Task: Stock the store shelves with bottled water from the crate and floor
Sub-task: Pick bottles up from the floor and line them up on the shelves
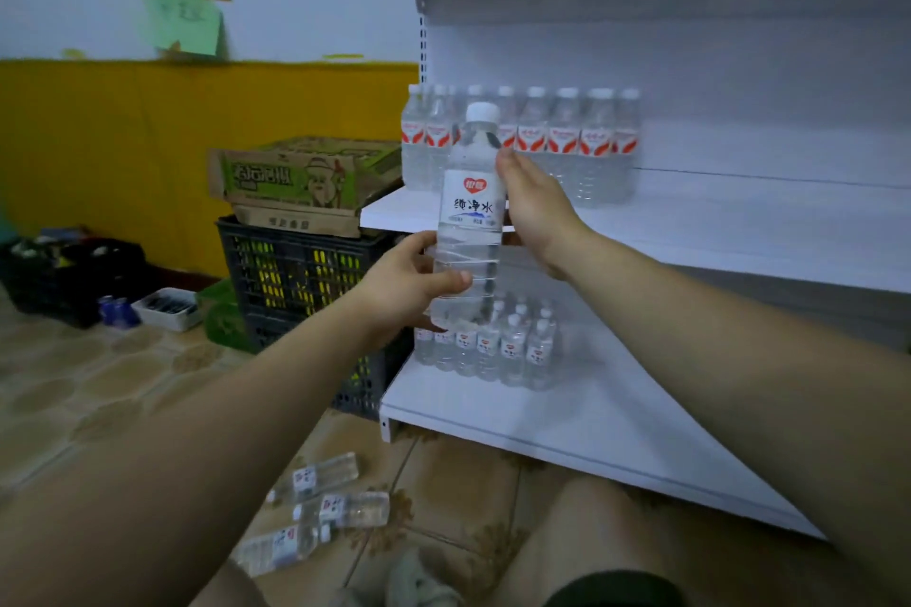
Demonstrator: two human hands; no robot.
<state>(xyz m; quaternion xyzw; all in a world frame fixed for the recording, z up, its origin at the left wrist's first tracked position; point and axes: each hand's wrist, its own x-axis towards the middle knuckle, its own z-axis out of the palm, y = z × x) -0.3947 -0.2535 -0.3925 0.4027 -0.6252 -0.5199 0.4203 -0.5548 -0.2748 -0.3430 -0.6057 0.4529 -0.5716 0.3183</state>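
I hold one clear water bottle (471, 212) with a white cap and a red heart label upright in front of the white shelves. My left hand (411, 283) grips its lower body. My right hand (530, 205) wraps the label from the right side. Behind it, a row of several bottles with red-and-white labels (567, 143) stands on the middle shelf (739, 222). A group of several heart-label bottles (498, 345) stands on the bottom shelf (567, 419). Three bottles (320, 508) lie on the tiled floor near my knees.
A dark plastic crate (296, 281) stands left of the shelves with flattened cardboard boxes (305, 177) on top. Further left sit a black crate (69, 276), a small white tray (167, 308) and a green bag (222, 315). A yellow wall panel runs behind.
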